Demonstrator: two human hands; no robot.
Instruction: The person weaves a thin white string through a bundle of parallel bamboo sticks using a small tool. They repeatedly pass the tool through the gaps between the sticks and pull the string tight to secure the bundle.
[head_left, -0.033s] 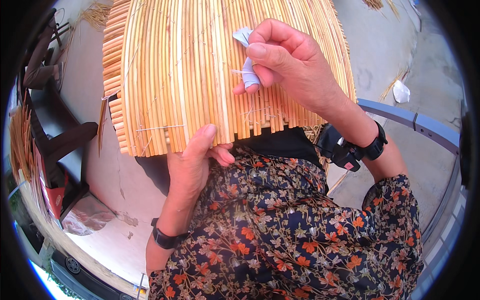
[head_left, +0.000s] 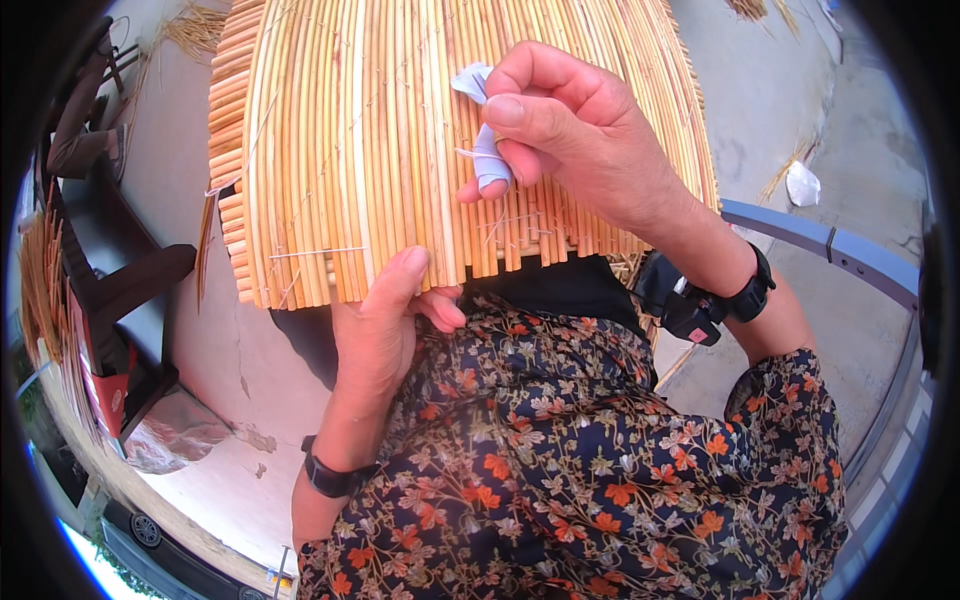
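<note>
A mat of pale yellow straight reeds [head_left: 340,120], stitched with thin threads, fills the upper middle. My left hand [head_left: 390,320] grips its lower edge, thumb on top and fingertips curled below. Over the mat, my right hand [head_left: 575,140] has thumb and forefinger closed in a pinch; what they hold is too small to make out. Light blue cloth [head_left: 486,160], tied with white string, is around a lower finger of that hand, and a loose flap of it shows above the thumb.
A dark bench-like object [head_left: 130,280] and bundles of straw [head_left: 45,280] stand at left, near another person's leg and foot [head_left: 85,150]. At right are a curved grey metal bar [head_left: 800,230] and a white scrap [head_left: 802,185] on the concrete floor. My patterned clothing fills the bottom.
My right hand and the blue cloth have shifted slightly to the left. The mat's lower edge and my left hand are a little higher.
</note>
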